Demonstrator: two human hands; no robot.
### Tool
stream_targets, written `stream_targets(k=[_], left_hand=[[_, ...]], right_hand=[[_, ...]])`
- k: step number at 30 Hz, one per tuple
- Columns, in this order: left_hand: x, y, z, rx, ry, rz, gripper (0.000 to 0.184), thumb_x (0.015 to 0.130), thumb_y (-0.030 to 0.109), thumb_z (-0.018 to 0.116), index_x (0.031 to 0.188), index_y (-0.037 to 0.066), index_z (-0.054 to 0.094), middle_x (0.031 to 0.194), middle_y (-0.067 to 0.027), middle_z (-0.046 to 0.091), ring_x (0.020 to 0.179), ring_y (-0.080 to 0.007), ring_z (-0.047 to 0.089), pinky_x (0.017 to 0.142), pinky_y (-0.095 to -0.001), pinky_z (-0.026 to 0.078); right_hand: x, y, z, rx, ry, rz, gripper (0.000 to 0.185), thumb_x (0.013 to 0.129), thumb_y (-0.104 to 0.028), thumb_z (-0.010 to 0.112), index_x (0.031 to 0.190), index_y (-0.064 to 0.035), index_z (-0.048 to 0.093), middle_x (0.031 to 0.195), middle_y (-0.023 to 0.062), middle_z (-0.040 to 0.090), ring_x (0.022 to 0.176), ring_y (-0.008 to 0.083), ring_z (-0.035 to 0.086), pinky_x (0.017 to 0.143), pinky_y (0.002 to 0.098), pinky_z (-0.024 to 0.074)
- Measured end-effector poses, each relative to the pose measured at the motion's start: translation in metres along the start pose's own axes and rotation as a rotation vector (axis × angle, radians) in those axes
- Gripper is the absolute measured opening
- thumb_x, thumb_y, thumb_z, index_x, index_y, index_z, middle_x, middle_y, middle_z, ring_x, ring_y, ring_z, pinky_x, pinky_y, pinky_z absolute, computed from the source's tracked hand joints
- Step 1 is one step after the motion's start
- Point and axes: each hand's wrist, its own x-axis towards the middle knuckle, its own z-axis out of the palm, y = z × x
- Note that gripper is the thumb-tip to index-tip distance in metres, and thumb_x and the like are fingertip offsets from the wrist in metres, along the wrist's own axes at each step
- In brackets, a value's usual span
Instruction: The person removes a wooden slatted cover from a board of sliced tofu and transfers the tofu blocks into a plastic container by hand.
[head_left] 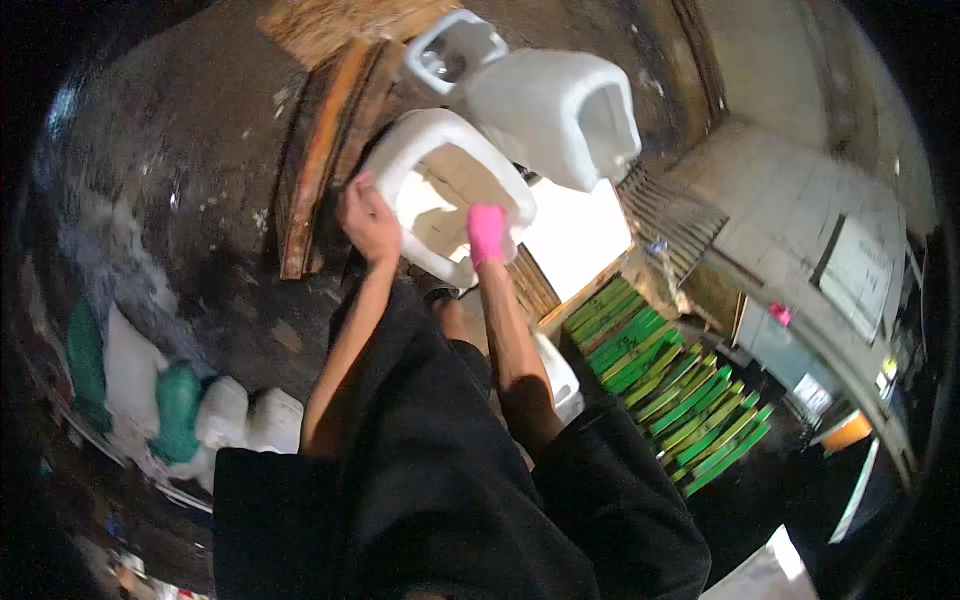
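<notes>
1. Beyond my knees: white tub, opening toward me. Left hand half-curled at rim, grip unclear; gloved right hand fisted, contents hidden. Weak hold could let tub twist.
2. Alongside, plank could catch tub.
3. Farther, bigger container crowds it; a bump could roll it.

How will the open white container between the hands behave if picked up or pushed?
The white container is probably light for its size: it looks hollow, with one side open. Likely stiff, since its wide opening keeps its shape with both hands at it. Its boxy outline suggests sliding or tipping over rather than rolling freely.
</notes>
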Motion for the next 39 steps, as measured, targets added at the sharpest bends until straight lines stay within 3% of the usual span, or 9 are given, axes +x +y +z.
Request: stream_targets(k=[4, 7, 9, 11, 16, 21, 29, 33, 39], left_hand=[[0.001, -0.003, 0.001, 0.051, -0.028, 0.088, 0.035, 0.094, 0.024, 0.042, 0.106, 0.001, 0.064, 0.106, -0.0184, 0.065, 0.099, -0.0340, 0.060, 0.088, -0.0419, 0.045], [0.019, -0.063, -0.002, 0.109, -0.101, 0.675, 0.043, 0.096, 0.030, 0.039, 0.113, -0.003, 0.060, 0.112, -0.0192, 0.063, 0.103, -0.0342, 0.059, 0.091, -0.0443, 0.046], [-0.010, 0.010, -0.007, -0.759, -0.121, -0.375, 0.049, 0.096, 0.034, 0.037, 0.124, -0.004, 0.051, 0.119, -0.0210, 0.058, 0.109, -0.0349, 0.056, 0.095, -0.0456, 0.044], [-0.018, -0.042, -0.019, -0.585, 0.125, -0.495, 0.056, 0.097, 0.039, 0.034, 0.132, -0.004, 0.041, 0.127, -0.0195, 0.052, 0.118, -0.0324, 0.051, 0.101, -0.0443, 0.040], [-0.135, -0.167, -0.007, 0.057, -0.569, -0.886, 0.047, 0.098, 0.031, 0.043, 0.139, 0.007, 0.041, 0.138, -0.0067, 0.046, 0.122, -0.0247, 0.046, 0.102, -0.0392, 0.038], [-0.196, -0.177, 0.159, 0.454, -1.040, -0.246, 0.047, 0.099, 0.031, 0.043, 0.137, 0.003, 0.041, 0.136, -0.0119, 0.046, 0.128, -0.0244, 0.041, 0.108, -0.0327, 0.028], [-0.214, -0.225, 0.283, 0.610, -1.064, 0.132, 0.050, 0.095, 0.029, 0.042, 0.140, 0.007, 0.037, 0.135, -0.0252, 0.040, 0.127, -0.0381, 0.036, 0.107, -0.0445, 0.027], [-0.221, -0.223, 0.291, 0.685, -0.996, 0.124, 0.049, 0.094, 0.028, 0.042, 0.138, 0.007, 0.038, 0.132, -0.0258, 0.042, 0.124, -0.0390, 0.038, 0.106, -0.0468, 0.027], [-0.242, -0.203, 0.282, 0.790, -0.901, 0.042, 0.058, 0.094, 0.028, 0.048, 0.142, 0.001, 0.029, 0.138, -0.0261, 0.040, 0.127, -0.0408, 0.038, 0.109, -0.0472, 0.026]], right_hand=[[-0.071, 0.042, -0.066, 0.676, -0.624, -0.638, 0.052, 0.099, -0.032, 0.040, 0.134, 0.0057, 0.043, 0.133, 0.0216, 0.051, 0.128, 0.0310, 0.044, 0.112, 0.0366, 0.0268], [-0.070, 0.123, -0.094, 1.429, -1.281, -0.430, 0.048, 0.100, -0.028, 0.036, 0.132, 0.0070, 0.044, 0.130, 0.0217, 0.053, 0.123, 0.0304, 0.050, 0.110, 0.0375, 0.0304], [-0.044, 0.200, -0.071, 1.763, -1.041, -0.229, 0.047, 0.101, -0.026, 0.033, 0.132, 0.0073, 0.044, 0.128, 0.0213, 0.055, 0.120, 0.0303, 0.052, 0.109, 0.0379, 0.0325], [0.003, 0.291, -0.006, 1.949, -0.613, -0.032, 0.047, 0.101, -0.026, 0.032, 0.131, 0.0067, 0.045, 0.127, 0.0201, 0.055, 0.120, 0.0295, 0.052, 0.109, 0.0371, 0.0330], [0.100, 0.394, 0.153, 1.346, 0.382, 0.308, 0.052, 0.101, -0.029, 0.031, 0.141, 0.0039, 0.030, 0.147, 0.0195, 0.029, 0.138, 0.0292, 0.025, 0.114, 0.0367, 0.0185], [0.162, 0.336, 0.212, 0.447, 0.268, 0.327, 0.053, 0.099, -0.018, 0.028, 0.146, 0.0022, 0.016, 0.154, 0.0216, 0.010, 0.142, 0.0396, 0.005, 0.116, 0.0451, 0.0054], [0.176, 0.320, 0.208, 2.068, 0.236, 0.312, 0.057, 0.101, -0.038, 0.031, 0.143, 0.0003, 0.030, 0.148, 0.0137, 0.033, 0.133, 0.0232, 0.035, 0.110, 0.0340, 0.0255], [0.206, 0.370, 0.185, 2.089, -0.558, 0.326, 0.058, 0.096, -0.047, 0.035, 0.127, -0.0003, 0.051, 0.118, 0.0085, 0.061, 0.108, 0.0210, 0.056, 0.094, 0.0339, 0.0419], [0.205, 0.381, 0.214, 1.964, -0.436, 0.175, 0.056, 0.088, -0.047, 0.046, 0.117, -0.0003, 0.056, 0.111, 0.0141, 0.059, 0.103, 0.0259, 0.058, 0.091, 0.0401, 0.0459]])
